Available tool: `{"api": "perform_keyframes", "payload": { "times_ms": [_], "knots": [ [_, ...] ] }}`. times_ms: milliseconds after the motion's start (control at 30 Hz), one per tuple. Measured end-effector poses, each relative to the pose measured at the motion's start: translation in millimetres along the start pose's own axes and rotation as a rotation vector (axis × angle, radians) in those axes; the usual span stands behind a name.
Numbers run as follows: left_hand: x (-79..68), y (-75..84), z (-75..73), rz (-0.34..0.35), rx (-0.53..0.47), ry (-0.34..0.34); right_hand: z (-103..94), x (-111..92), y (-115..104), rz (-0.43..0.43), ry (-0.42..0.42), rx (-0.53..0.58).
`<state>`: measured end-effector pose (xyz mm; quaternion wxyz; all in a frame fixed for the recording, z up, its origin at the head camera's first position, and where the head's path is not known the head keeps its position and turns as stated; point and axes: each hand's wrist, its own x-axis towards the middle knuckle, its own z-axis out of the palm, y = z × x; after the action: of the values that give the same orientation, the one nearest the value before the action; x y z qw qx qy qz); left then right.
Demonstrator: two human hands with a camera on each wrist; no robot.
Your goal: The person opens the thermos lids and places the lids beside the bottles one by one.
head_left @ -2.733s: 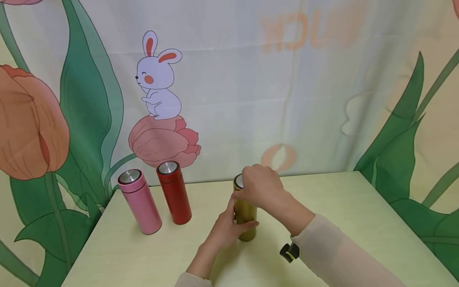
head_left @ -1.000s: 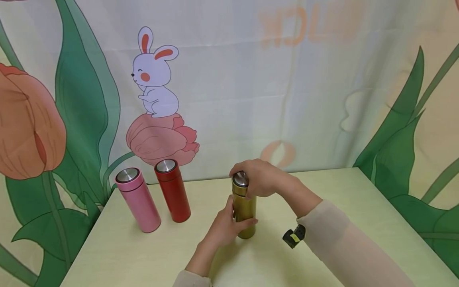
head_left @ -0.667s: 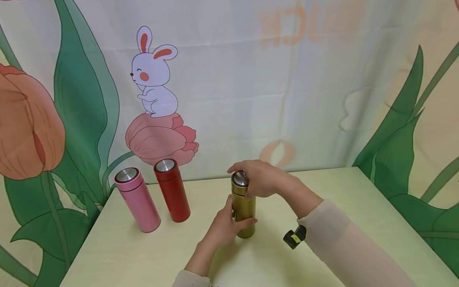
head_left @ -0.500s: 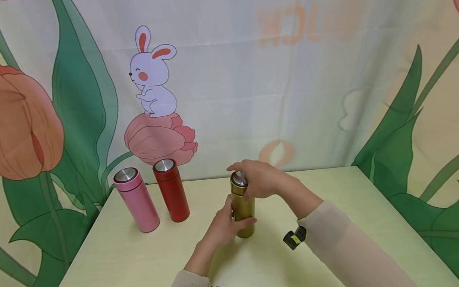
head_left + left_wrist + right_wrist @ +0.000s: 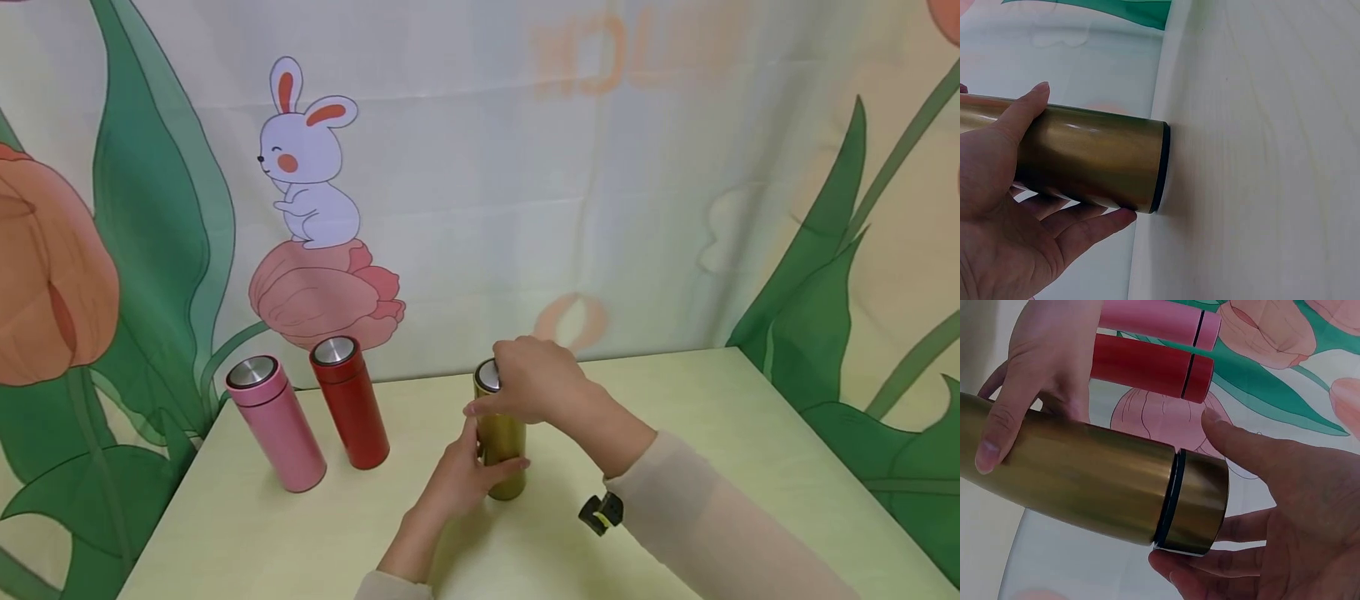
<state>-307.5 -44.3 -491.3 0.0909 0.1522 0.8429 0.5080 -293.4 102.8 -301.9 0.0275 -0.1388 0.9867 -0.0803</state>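
Observation:
A gold vacuum flask (image 5: 504, 446) stands upright on the table in the head view. My left hand (image 5: 459, 475) grips its lower body, thumb on one side and fingers on the other; the left wrist view shows this hand (image 5: 1016, 200) near the flask's dark base rim (image 5: 1163, 167). Around the gold lid (image 5: 1196, 503) curls my right hand (image 5: 538, 379), partly hiding the steel top (image 5: 488, 375). In the right wrist view its fingertips (image 5: 1175, 565) lie by the lid's lower edge, while the thumb (image 5: 1235, 434) lies on the opposite side. A dark seam separates lid from body.
A pink flask (image 5: 281, 433) and a red flask (image 5: 352, 412) stand capped and upright to the left on the pale table (image 5: 247, 550). Behind hangs a cloth backdrop (image 5: 465, 167) printed with a rabbit and tulips. The right sleeve carries a small black device (image 5: 602, 512).
My right hand has turned at the lid, its thumb swinging left and its raised fingers curling over. The left hand keeps its grip. The head view has shifted slightly to the right.

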Motion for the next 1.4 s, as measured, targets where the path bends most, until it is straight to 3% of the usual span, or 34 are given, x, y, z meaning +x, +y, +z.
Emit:
{"api": "perform_keyframes", "payload": {
  "times_ms": [233, 667, 1000, 1400],
  "knots": [
    [-0.6, 0.1, -0.3, -0.025, -0.012, -0.003, 3.6, -0.9, -6.5, -0.010, 0.049, 0.000],
    [-0.7, 0.0, -0.7, -0.008, -0.005, 0.013, 9.3, 1.8, -8.4, -0.030, 0.084, -0.014],
    [-0.2, 0.8, -0.7, -0.020, -0.020, 0.001, 6.8, 2.2, -7.0, -0.062, 0.061, -0.018],
    [-0.6, 0.7, -1.0, 0.019, -0.029, -0.004, 1.0, 4.9, -1.1, -0.149, 0.003, -0.025]
  ]
}}
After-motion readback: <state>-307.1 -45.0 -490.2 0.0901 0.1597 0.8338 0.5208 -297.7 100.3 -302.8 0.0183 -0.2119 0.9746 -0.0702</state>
